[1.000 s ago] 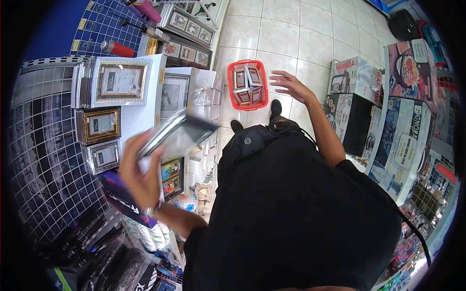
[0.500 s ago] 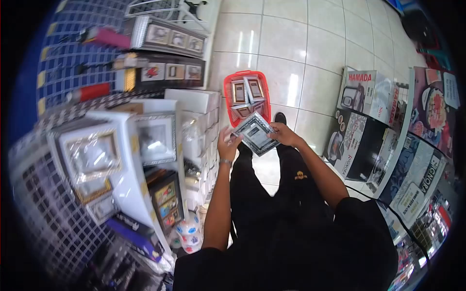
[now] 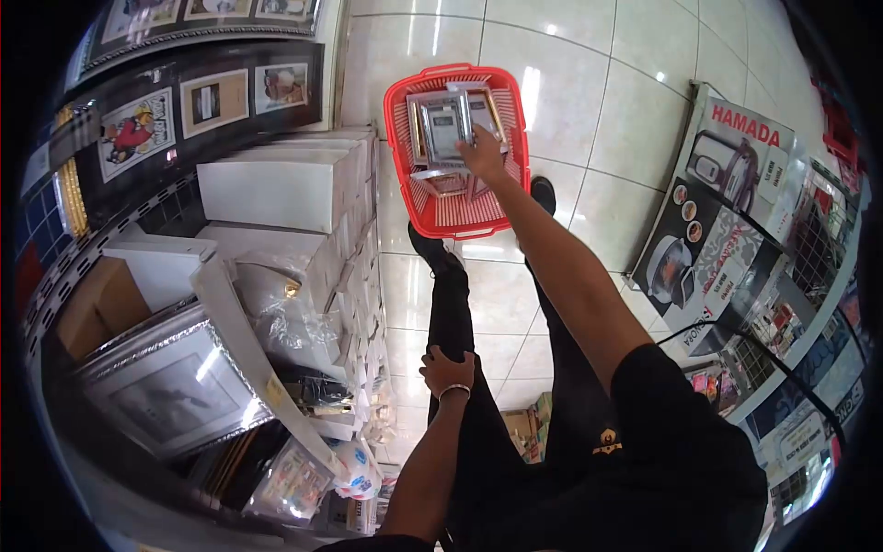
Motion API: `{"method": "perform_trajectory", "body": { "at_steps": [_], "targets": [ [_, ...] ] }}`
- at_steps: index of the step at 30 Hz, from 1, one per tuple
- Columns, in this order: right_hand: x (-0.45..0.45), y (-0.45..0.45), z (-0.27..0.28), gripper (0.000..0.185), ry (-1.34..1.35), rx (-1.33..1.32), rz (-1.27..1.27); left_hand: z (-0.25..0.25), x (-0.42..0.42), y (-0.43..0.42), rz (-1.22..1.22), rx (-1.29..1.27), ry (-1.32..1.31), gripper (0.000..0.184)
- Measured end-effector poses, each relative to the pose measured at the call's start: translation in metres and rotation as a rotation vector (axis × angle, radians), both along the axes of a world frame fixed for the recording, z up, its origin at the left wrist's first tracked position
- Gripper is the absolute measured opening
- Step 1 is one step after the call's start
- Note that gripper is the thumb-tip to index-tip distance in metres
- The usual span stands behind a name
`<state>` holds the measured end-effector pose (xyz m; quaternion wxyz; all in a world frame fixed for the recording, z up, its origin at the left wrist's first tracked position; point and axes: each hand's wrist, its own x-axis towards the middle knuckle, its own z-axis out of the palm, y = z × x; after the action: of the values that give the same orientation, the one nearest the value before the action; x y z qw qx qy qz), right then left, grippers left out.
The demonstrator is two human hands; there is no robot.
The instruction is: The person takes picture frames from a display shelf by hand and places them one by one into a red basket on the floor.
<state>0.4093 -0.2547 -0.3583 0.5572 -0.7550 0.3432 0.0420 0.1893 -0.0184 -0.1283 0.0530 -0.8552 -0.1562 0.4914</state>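
My right hand (image 3: 483, 155) grips the right edge of a silver picture frame (image 3: 444, 127), its thumb and fingers closed on the border. The frame lies over other picture frames inside a red plastic basket (image 3: 520, 166) on the floor. One gold-edged picture frame (image 3: 498, 112) shows partly behind it; more frames (image 3: 445, 184) stand at a tilt lower in the basket. My left hand (image 3: 448, 370) rests on my left leg near the knee, fingers spread over the black trousers, holding nothing.
Shelves at left hold white boxes (image 3: 267, 193), a large silver-edged frame (image 3: 175, 386) and a black multi-picture frame (image 3: 216, 101). Boxed appliances (image 3: 736, 156) stand at right, with a black cable (image 3: 782, 368) in front. My shoes (image 3: 544, 195) stand near the basket on the tiled floor.
The silver frame has moved from between both hands down into the basket, still in my right hand. My left hand has let go and dropped to my leg. The view has moved closer to the basket.
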Motion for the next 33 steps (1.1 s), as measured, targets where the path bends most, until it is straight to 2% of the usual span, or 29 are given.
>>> {"method": "perform_trajectory", "body": {
  "at_steps": [2, 6, 11, 21, 23, 26, 31, 32, 33],
  "targets": [
    [0.012, 0.023, -0.012, 0.035, 0.031, -0.167, -0.059, 0.007, 0.0, 0.01, -0.003, 0.019, -0.017, 0.06],
    [0.026, 0.04, -0.037, 0.034, 0.13, -0.213, -0.054, 0.003, 0.013, 0.015, -0.009, -0.004, -0.033, 0.054],
    [0.024, 0.055, -0.055, 0.034, 0.284, -0.193, -0.119, 0.004, 0.02, 0.016, 0.0, -0.02, -0.019, 0.052],
    [0.034, 0.065, -0.06, 0.047, 0.276, -0.127, -0.105, 0.004, 0.024, 0.019, -0.003, 0.021, 0.026, 0.052],
    [0.036, 0.074, -0.052, 0.05, 0.247, -0.294, -0.102, 0.004, 0.024, 0.02, 0.009, 0.038, 0.028, 0.052],
    [0.04, 0.082, -0.026, 0.056, 0.276, -0.293, -0.125, 0.005, 0.026, 0.019, -0.049, 0.037, 0.028, 0.052],
    [0.013, 0.079, -0.014, 0.061, 0.052, -0.365, -0.009, 0.008, 0.04, 0.016, -0.08, 0.063, -0.018, 0.051],
    [0.008, 0.073, 0.01, 0.061, 0.036, -0.371, -0.015, 0.011, 0.045, 0.014, -0.074, 0.076, -0.037, 0.05],
    [0.0, 0.065, 0.038, 0.058, 0.049, -0.254, 0.023, 0.011, 0.048, 0.012, -0.051, 0.09, -0.073, 0.049]
  ]
}}
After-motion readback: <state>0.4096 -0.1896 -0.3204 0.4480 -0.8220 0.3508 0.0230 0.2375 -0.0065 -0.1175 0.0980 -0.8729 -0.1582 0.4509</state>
